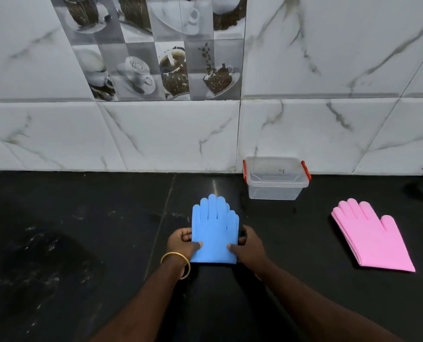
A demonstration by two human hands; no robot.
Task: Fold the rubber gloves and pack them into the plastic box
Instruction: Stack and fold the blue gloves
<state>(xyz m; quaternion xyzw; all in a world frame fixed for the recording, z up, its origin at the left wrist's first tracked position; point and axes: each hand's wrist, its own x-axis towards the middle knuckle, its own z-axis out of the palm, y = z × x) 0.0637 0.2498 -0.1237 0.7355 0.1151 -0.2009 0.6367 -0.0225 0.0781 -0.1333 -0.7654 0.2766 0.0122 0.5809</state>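
Blue rubber gloves [214,230] lie flat on black desk [82,230], stacked, cuff toward person, glove tips toward wall; long axis runs near-far. Left hand [181,244] pinches left cuff edge, right hand [251,245] pinches right cuff edge: thumbs on top, fingers [185,235] curled at edge. Both hands equally near. Judged next: fold cuff end forward over tips. Plastic box [275,178], lid off, red latches, stands beyond and right, against tiled wall [156,132]; path looks free. Pink rubber gloves [373,236] lie well apart, right, unfolded

A black stone counter [82,230] meets a white marble-tiled wall [329,70] with a coffee-cup picture panel [156,48].
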